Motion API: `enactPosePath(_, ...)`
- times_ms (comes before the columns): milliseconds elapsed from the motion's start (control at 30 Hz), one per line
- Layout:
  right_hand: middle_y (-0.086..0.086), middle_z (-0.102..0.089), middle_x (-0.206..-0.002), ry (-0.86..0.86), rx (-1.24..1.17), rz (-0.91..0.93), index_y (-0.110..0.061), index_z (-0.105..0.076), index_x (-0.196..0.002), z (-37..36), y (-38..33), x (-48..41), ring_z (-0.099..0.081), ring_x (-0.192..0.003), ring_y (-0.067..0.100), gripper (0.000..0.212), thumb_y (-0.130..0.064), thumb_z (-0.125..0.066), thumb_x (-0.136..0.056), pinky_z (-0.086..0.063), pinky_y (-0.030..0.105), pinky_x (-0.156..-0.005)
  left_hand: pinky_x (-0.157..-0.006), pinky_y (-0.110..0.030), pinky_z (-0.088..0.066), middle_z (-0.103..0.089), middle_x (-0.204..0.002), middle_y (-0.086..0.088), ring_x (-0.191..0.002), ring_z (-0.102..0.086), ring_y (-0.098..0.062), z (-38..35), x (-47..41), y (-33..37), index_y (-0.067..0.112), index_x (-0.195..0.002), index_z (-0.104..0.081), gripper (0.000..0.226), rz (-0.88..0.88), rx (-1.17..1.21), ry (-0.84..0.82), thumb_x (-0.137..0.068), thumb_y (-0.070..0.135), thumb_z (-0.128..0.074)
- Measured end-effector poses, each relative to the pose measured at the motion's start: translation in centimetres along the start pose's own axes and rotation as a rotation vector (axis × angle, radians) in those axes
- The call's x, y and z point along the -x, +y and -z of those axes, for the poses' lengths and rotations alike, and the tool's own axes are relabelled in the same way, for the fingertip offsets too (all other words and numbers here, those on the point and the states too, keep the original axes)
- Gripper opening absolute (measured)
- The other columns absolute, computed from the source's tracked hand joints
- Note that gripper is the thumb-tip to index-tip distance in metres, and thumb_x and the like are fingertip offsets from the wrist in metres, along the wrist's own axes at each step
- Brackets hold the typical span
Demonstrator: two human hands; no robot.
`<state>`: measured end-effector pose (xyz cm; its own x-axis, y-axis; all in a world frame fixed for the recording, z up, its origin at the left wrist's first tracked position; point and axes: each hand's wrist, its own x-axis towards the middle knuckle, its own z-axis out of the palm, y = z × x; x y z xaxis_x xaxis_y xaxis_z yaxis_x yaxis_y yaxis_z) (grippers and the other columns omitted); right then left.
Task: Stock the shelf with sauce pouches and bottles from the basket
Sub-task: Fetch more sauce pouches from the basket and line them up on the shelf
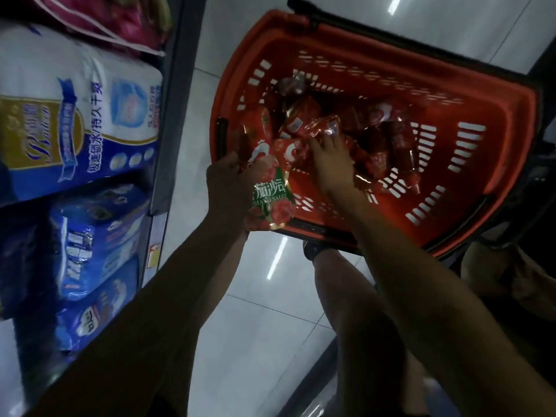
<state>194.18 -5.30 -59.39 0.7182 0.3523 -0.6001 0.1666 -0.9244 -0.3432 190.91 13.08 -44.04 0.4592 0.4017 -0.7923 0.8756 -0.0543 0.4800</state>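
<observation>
The left hand (228, 182) is clamped around the upper part of a tomato sauce pouch (272, 203), fingers curled over it, holding it just above the basket's near rim; more red packaging shows at its fingertips, but whether that is a second pouch in the same grip cannot be told. The right hand (329, 164) reaches into the basket (376, 52) with fingers stretched out, the tips resting on the loose pouches (304, 121), and no closed grip shows there. The stocking seems to be in a gathering step, one pouch collected and the other hand going for another. A good deal looks left to do: a heap of glossy red pouches covers the middle of the basket floor and several dark red bottles (400, 145) lie on their sides just to the right of them. How much has already gone onto a shelf cannot be judged, since no sauce is visible on one. The basket is orange plastic with slotted walls and sits on a pale, glossy tiled floor (255, 311) that mirrors strip lights. To the left rises a grey shelf (177, 100) packed with blue and white packs (75, 115), with a pink pack (120, 19) above them. The person's leg (346, 296) stands just beside the basket's near edge.
</observation>
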Motion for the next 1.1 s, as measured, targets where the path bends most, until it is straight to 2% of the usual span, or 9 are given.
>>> enactPosePath(133,0.027,-0.046,-0.144,0.080,0.304,0.160,-0.018,-0.040,-0.151,-2.0,-0.4,-4.0,-0.043,-0.136,0.045,0.054,-0.022,-0.039,-0.097,-0.033,0.063,-0.114,-0.079,-0.040,-0.064,-0.077,-0.090,-0.003,-0.083,-0.075,-0.014,0.0,0.0,-0.8,0.025,-0.086,-0.072,0.011,0.069,0.158,-0.004,-0.092,0.034,-0.076)
enactPosePath(267,0.022,-0.049,-0.140,0.010,0.395,0.266,-0.021,-0.041,-0.148,-1.5,1.2,-4.9,-0.048,-0.128,0.042,0.066,-0.030,-0.069,-0.089,-0.036,0.063,-0.107,-0.091,-0.053,-0.060,-0.080,-0.097,-0.002,-0.095,-0.078,-0.026,0.1,0.4,-1.7,0.046,-0.077,-0.075,0.013,0.091,0.191,-0.011,-0.088,0.040,-0.079)
enactPosePath(400,0.024,-0.057,-0.135,-0.065,0.305,0.203,-0.011,-0.047,-0.144,1.2,2.5,-2.3,-0.057,-0.120,0.043,0.053,-0.017,-0.064,-0.093,-0.045,0.052,-0.100,-0.086,-0.041,-0.064,-0.079,-0.095,0.000,-0.088,-0.078,-0.014,0.0,1.2,-1.3,0.031,-0.092,-0.072,0.011,0.130,0.136,-0.034,-0.091,0.041,-0.077)
enactPosePath(500,0.019,-0.058,-0.133,-0.079,-0.092,-0.110,-0.012,-0.045,-0.144,5.3,2.4,2.4,-0.058,-0.118,0.041,0.057,-0.028,-0.066,-0.093,-0.050,0.045,-0.091,-0.070,-0.011,-0.056,-0.072,-0.099,0.009,-0.081,-0.071,0.006,0.1,2.8,1.0,0.016,-0.124,-0.061,0.039,0.124,0.021,-0.126,-0.097,0.044,-0.067)
enactPosePath(633,-0.007,-0.072,-0.102,0.092,-0.738,-0.410,-0.018,-0.065,-0.119,15.0,1.2,10.1,-0.069,-0.085,0.008,0.049,-0.044,-0.083,-0.082,-0.051,0.024,-0.074,-0.075,-0.028,-0.063,-0.077,-0.105,-0.001,-0.091,-0.078,-0.017,1.7,7.2,6.5,0.019,-0.117,-0.064,0.028,0.174,0.096,-0.200,-0.099,0.040,-0.066)
enactPosePath(733,0.002,-0.077,-0.098,0.175,-1.193,-0.559,-0.010,-0.069,-0.116,24.5,-1.1,15.4,-0.075,-0.084,0.012,0.038,-0.027,-0.083,-0.085,-0.062,0.037,-0.078,-0.074,-0.033,-0.064,-0.078,-0.103,-0.006,-0.087,-0.079,-0.019,3.1,11.7,12.5,0.010,-0.119,-0.068,0.032,0.137,0.103,-0.232,-0.098,0.034,-0.070)
enactPosePath(833,0.019,-0.075,-0.110,0.188,-1.577,-0.522,-0.008,-0.071,-0.120,35.0,-4.5,20.5,-0.074,-0.098,0.036,0.033,-0.028,-0.070,-0.095,-0.057,0.058,-0.094,-0.067,-0.028,-0.062,-0.080,-0.097,-0.006,-0.082,-0.079,-0.017,4.6,17.0,20.1,0.013,-0.107,-0.073,0.020,0.046,0.135,-0.254,-0.095,0.028,-0.074)
enactPosePath(967,0.045,-0.056,-0.125,0.049,-1.796,-0.377,-0.005,-0.072,-0.108,48.4,-8.9,27.0,-0.048,-0.111,0.073,0.046,-0.048,-0.058,-0.100,-0.033,0.080,-0.104,-0.091,-0.052,-0.061,-0.080,-0.102,-0.012,-0.096,-0.077,-0.034,7.2,24.1,30.8,0.011,-0.110,-0.074,0.026,-0.095,0.179,-0.337,-0.091,0.028,-0.078)
enactPosePath(1100,0.011,-0.065,-0.082,0.116,-1.949,-0.273,-0.009,-0.060,-0.106,58.4,-12.7,33.3,-0.060,-0.075,0.032,0.053,-0.027,-0.088,-0.066,-0.050,0.041,-0.075,-0.094,-0.053,-0.059,-0.079,-0.106,-0.014,-0.098,-0.075,-0.036,9.8,30.8,39.5,0.012,-0.118,-0.071,0.033,-0.201,0.290,-0.452,-0.089,0.025,-0.078)
